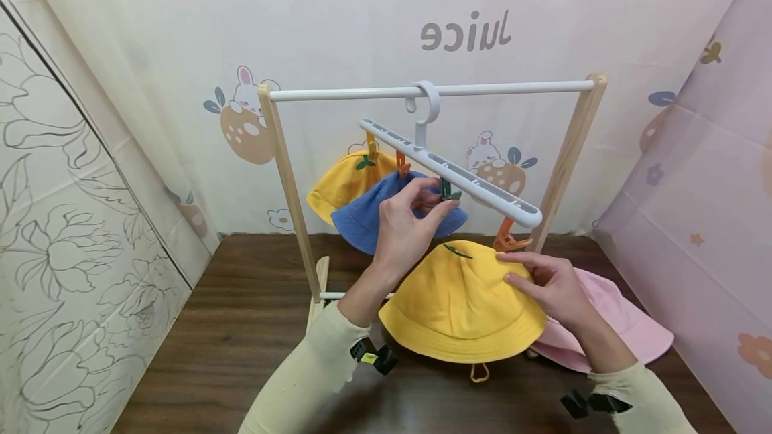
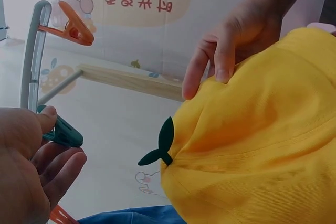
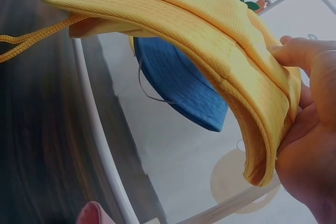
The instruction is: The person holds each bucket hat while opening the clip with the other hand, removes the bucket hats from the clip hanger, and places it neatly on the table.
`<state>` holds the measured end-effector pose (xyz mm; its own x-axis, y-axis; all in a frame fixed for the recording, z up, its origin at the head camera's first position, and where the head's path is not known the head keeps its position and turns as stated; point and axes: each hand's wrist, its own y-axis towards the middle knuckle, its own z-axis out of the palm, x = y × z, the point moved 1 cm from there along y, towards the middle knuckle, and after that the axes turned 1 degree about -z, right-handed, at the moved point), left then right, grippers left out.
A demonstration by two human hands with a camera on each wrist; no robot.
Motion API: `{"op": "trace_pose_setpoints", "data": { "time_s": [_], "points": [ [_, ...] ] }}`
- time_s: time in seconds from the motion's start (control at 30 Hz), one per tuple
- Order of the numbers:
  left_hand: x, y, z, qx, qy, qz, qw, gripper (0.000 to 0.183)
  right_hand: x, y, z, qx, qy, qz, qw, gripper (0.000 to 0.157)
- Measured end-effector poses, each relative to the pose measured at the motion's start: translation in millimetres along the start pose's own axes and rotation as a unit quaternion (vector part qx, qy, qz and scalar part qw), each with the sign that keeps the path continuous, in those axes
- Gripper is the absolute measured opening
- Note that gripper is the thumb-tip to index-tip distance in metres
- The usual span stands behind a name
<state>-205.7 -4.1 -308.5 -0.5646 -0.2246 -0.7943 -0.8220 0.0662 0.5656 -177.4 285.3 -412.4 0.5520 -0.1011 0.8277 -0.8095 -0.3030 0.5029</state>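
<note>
My left hand [image 1: 405,223] pinches a dark green clip [image 2: 64,131] that hangs from the middle of the white hanger [image 1: 470,183]. A yellow bucket hat [image 1: 464,303] with a green sprout on its crown is gripped at the right side by my right hand [image 1: 557,286]. In the left wrist view the sprout [image 2: 166,142] is apart from the green clip. The hat's brim and yellow cord [image 3: 39,39] face the right wrist camera. Near the right fingers, an orange clip [image 1: 509,236] hangs at the hanger's near end.
Another yellow hat [image 1: 330,187] and a blue hat [image 1: 356,223] hang from clips toward the hanger's far end. The hanger hooks over the white rail [image 1: 512,89] of a wooden-sided rack [image 1: 286,193]. A pink hat [image 1: 633,323] lies on the brown table [image 1: 211,340], behind my right wrist.
</note>
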Motion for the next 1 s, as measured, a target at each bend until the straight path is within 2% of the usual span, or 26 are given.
{"op": "trace_pose_setpoints", "data": {
  "time_s": [0.4, 1.0],
  "points": [
    [-1.6, 0.1, -0.3, 0.003, -0.003, -0.004, 1.0, 0.036, -3.8, -4.2, -2.6, 0.011, -0.007, 0.05, 0.999, 0.037],
    [1.0, 0.5, -0.1, 0.003, -0.009, 0.0, 1.0, 0.036, -10.8, -9.4, -10.6, 0.024, -0.096, 0.108, 0.989, 0.033]
  ]
}}
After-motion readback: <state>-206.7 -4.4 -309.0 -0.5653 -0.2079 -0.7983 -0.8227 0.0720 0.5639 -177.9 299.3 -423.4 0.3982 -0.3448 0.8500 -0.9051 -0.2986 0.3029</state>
